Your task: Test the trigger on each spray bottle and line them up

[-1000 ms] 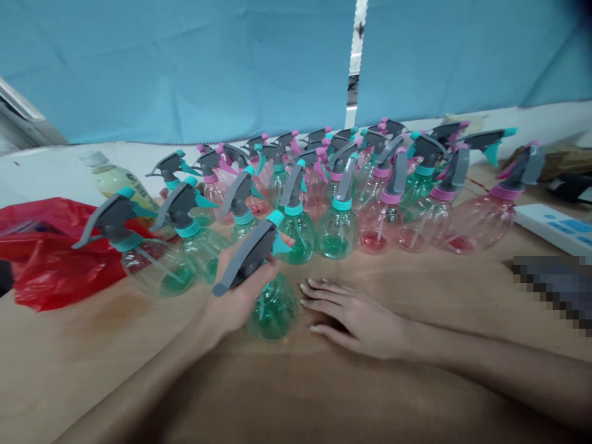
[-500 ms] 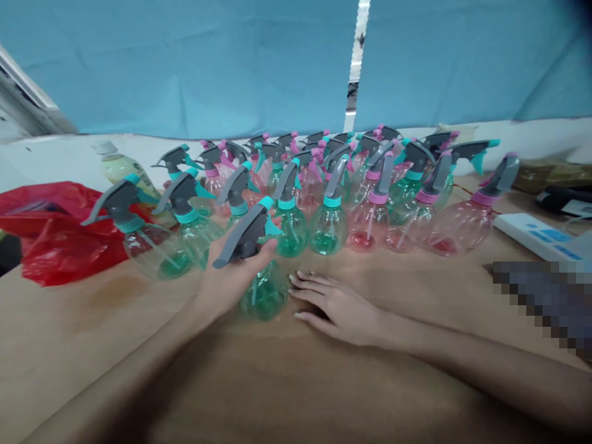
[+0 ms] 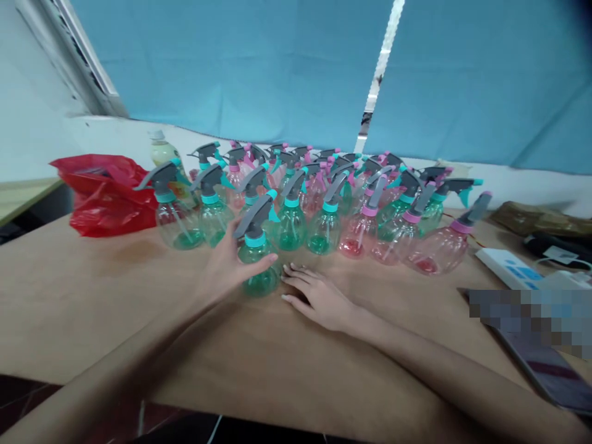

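Note:
My left hand (image 3: 226,265) is wrapped around a green spray bottle (image 3: 260,280) just below its turquoise collar. Its thumb lies straight across the bottle's front, and the fingers are mostly hidden behind. This bottle has a grey and turquoise trigger head and stands upright on the table, in front of the rows. My right hand (image 3: 324,299) rests palm down on the wood, fingers loosely stretched out, close to the bottle's right side and holding nothing. Just behind are more green spray bottles (image 3: 291,228) and a pink spray bottle (image 3: 357,237), each with a little liquid.
Several spray bottles crowd the back of the wooden table (image 3: 222,364). On the left are a red plastic bag (image 3: 111,197) and a white-capped bottle (image 3: 163,151). A white power strip (image 3: 509,268) and a dark phone-like slab (image 3: 541,364) lie at right. Blue cloth (image 3: 277,74) hangs behind.
The view has shifted, showing more of the left side and the table's front edge. My left hand has slid lower on the bottle, its thumb now across the front. The bottle stands straighter.

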{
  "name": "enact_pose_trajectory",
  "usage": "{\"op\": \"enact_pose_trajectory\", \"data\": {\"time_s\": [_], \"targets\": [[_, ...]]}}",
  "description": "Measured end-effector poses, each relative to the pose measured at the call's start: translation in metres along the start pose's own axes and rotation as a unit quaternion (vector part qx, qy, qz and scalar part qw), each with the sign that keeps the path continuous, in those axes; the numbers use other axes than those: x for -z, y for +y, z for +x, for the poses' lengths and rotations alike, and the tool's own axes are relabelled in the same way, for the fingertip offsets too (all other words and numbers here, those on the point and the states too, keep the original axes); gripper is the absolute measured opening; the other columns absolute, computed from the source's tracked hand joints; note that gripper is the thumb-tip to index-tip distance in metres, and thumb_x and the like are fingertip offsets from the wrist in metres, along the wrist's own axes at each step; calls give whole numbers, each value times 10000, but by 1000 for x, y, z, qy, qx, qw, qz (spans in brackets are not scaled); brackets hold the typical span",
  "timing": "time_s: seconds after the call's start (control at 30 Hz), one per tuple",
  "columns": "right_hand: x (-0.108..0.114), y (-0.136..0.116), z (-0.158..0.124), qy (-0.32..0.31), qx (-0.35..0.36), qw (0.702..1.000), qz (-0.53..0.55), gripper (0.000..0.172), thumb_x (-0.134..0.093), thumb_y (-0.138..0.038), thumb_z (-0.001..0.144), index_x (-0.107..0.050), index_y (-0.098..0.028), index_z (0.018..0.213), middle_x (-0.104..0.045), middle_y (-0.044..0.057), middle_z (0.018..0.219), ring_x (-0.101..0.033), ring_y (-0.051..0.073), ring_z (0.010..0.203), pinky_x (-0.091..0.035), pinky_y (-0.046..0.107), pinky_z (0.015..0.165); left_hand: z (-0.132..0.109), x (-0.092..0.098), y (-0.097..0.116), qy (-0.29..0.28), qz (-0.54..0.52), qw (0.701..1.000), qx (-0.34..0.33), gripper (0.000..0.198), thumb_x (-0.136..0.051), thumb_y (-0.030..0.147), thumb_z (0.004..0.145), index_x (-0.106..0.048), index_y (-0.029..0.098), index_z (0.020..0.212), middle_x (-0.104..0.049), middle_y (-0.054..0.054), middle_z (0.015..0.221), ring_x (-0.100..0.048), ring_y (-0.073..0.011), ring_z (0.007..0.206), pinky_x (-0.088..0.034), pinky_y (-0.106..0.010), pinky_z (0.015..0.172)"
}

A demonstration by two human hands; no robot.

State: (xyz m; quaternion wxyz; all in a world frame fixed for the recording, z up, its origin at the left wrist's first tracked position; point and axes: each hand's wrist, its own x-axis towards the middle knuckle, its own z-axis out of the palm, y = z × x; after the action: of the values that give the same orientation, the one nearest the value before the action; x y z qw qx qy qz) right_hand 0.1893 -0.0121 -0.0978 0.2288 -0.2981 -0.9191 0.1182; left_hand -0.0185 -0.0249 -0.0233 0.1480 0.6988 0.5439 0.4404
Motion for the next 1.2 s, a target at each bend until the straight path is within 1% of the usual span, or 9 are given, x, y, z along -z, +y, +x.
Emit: {"op": "enact_pose_trajectory", "data": {"time_s": [0.13, 0.27, 0.4, 0.53, 0.63, 0.8, 0.9, 1.0, 1.2], "targets": [[-1, 0, -1, -4, 6, 1000, -5, 423, -429, -363, 937, -525, -133, 1279, -487, 113, 1385, -373, 212, 1329, -297, 422, 1112, -14, 1, -9, -30, 87, 996, 17, 591, -654, 527, 716, -472, 178, 1155, -615, -126, 1118, -590, -327, 1032, -473, -479, 855], [-2, 0, 0, -12, 6, 1000, -19, 423, -431, -377, 935, -522, -152, 1281, -499, 113, 1375, -398, 226, 1314, -325, 452, 1093, -26, 9, -14, -53, 85, 995, 7, 578, -615, 552, 752, -448, 198, 1178, -606, -116, 1127, -579, -325, 1050, -467, -469, 865], [2, -6, 6, -33, -10, 999, -39, 396, -450, -372, 929, -553, -162, 1248, -563, 113, 1309, -461, 244, 1264, -382, 460, 1049, -38, 29, -29, -52, 72, 996, 6, 595, -613, 544, 761, -423, 215, 1220, -604, -109, 1124, -575, -322, 1062, -450, -488, 901], [7, -29, 29, -44, -40, 997, -47, 352, -476, -361, 915, -577, -211, 1217, -609, 82, 1250, -567, 242, 1147, -465, 448, 960, -57, 60, -51, 4, 77, 997, -14, 581, -652, 525, 739, -449, 224, 1192, -593, -74, 1094, -571, -291, 1038, -451, -464, 916], [8, -59, 59, -26, -20, 998, -50, 334, -488, -357, 911, -583, -221, 1201, -627, 65, 1218, -584, 239, 1115, -474, 432, 937, -72, 92, -64, 52, 121, 991, -22, 563, -660, 507, 746, -461, 243, 1201, -525, -62, 1177, -506, -277, 1118, -412, -451, 978], [-2, -110, 124, 31, -24, 998, -45, 362, -506, -377, 896, -567, -217, 1215, -650, 63, 1155, -662, 224, 899, -520, 393, 802, -90, 145, -91, 126, 148, 979, 55, 575, -677, 553, 700, -519, 250, 1163, -451, -54, 1107, -493, -277, 1067, -431, -471, 955], [-12, -124, 159, 62, -44, 996, -55, 448, -517, -386, 880, -513, -184, 1280, -631, 100, 1187, -655, 254, 902, -508, 424, 808, -88, 171, -107, 152, 129, 976, 89, 514, -702, 528, 664, -579, 227, 1062, -461, -61, 1059, -482, -294, 1065, -468, -441, 893], [-21, -127, 185, 79, -73, 992, -68, 531, -523, -403, 865, -470, -134, 1320, -618, 149, 1200, -643, 295, 934, -485, 473, 839, -77, 189, -123, 155, 116, 976, 103, 503, -704, 522, 644, -594, 212, 1023, -508, -76, 1032, -476, -315, 1089, -467, -450, 864], [-31, -125, 218, 92, -105, 988, -68, 656, -537, -427, 838, -399, -54, 1359, -565, 228, 1243, -559, 366, 1095, -462, 495, 848, -40, 200, -161, 171, 87, 978, 78, 508, -714, 470, 645, -576, 186, 1043, -583, -83, 1059, -559, -277, 1010, -481, -423, 834]]}}
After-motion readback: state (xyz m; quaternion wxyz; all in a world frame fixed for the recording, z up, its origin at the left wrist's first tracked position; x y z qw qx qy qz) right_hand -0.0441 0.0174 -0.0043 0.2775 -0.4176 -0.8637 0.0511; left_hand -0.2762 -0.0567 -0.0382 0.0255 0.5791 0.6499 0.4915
